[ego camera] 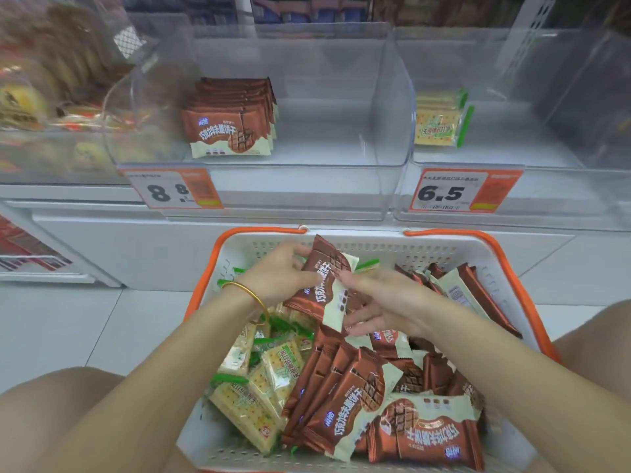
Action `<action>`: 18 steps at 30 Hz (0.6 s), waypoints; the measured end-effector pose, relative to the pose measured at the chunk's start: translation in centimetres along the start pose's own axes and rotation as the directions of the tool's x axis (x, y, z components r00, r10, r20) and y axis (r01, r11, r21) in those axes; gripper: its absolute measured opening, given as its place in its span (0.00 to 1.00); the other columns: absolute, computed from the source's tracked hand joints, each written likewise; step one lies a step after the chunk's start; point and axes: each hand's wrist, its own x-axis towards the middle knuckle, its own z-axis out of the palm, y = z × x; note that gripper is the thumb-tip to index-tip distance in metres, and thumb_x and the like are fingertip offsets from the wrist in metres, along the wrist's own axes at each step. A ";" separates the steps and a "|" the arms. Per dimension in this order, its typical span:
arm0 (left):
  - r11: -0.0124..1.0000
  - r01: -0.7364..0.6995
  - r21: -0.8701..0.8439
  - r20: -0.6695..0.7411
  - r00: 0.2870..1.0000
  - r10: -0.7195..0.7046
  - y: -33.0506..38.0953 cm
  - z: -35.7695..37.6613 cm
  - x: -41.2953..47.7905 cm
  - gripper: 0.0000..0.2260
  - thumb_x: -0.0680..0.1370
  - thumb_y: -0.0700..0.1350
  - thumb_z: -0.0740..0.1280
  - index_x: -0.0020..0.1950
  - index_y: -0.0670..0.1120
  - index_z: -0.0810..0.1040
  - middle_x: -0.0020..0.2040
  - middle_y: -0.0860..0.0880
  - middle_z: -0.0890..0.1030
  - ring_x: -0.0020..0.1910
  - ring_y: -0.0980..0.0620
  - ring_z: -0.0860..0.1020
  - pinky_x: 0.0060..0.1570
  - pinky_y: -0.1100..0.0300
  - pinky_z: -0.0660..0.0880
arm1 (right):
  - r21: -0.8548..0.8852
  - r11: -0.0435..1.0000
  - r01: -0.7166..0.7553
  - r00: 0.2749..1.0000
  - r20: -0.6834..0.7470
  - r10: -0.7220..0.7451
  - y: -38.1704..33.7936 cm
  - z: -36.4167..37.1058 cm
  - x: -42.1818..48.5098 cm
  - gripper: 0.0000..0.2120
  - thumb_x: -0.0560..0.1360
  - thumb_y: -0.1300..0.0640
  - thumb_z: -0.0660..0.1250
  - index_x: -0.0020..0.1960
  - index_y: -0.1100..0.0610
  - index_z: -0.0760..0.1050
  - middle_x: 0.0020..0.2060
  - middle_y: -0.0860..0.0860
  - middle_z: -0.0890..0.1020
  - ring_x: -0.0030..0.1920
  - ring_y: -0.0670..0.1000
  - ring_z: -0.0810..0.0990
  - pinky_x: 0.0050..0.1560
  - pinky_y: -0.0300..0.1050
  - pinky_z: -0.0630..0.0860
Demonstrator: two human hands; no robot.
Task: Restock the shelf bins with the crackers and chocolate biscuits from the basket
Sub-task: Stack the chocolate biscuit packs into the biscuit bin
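Over the white basket (426, 249) with the orange rim, which is sitting on the tiled floor (68, 322) in front of the shelf, both hands are meeting on one chocolate biscuit packet (324, 285). The left hand (280, 271), with a gold bangle (246, 290) on its wrist, is gripping the packet's upper left edge, its fingers curling round the brown wrapper. The right hand (379, 302) is holding the lower, cream-coloured end, with its thumb lying on the front and its fingers bending underneath, so the packet is being held tilted just above the heap. Below it, loose chocolate biscuit packets (345, 397) are filling the middle and right of the basket, while cracker packets (269, 367) with green ends are lying along the left side. On the shelf above, the clear middle bin (341, 131) is holding a short stack of chocolate biscuits (232, 121) against its left part, above a price tag (174, 189) reading 8.8. The right bin (546, 138) is holding a few crackers (438, 122) at its left wall, over a tag (457, 191) reading 6.5. A bin further left (51, 107) is showing blurred pastries
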 end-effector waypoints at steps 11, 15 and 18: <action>0.955 -0.295 0.029 0.109 0.951 0.290 6.4 -9.9 -6.3 0.11 0.71 0.35 0.70 0.52 0.45 0.80 0.41 0.47 0.84 0.38 0.53 0.81 0.37 0.67 0.78 | -0.054 0.924 0.379 0.892 0.287 -0.350 -8.6 0.7 -4.2 0.25 0.60 0.55 0.78 0.55 0.59 0.78 0.47 0.57 0.83 0.46 0.55 0.75 0.48 0.48 0.68; 0.891 -0.452 -0.030 -0.386 0.828 0.407 7.7 -13.3 -5.1 0.11 0.72 0.43 0.72 0.54 0.46 0.79 0.41 0.52 0.81 0.36 0.59 0.78 0.32 0.68 0.74 | -0.103 0.872 0.479 0.867 0.209 -0.452 -15.7 1.3 -5.3 0.17 0.62 0.59 0.75 0.50 0.56 0.80 0.45 0.55 0.83 0.42 0.50 0.78 0.44 0.43 0.76; 0.838 -0.497 0.226 -0.753 0.456 0.474 6.0 -14.7 -2.8 0.11 0.71 0.47 0.66 0.52 0.47 0.77 0.44 0.54 0.77 0.45 0.57 0.77 0.51 0.62 0.74 | -0.163 0.856 0.491 0.866 -0.019 -0.500 -20.1 1.5 -2.6 0.15 0.62 0.58 0.74 0.49 0.55 0.77 0.47 0.57 0.83 0.42 0.51 0.79 0.46 0.45 0.78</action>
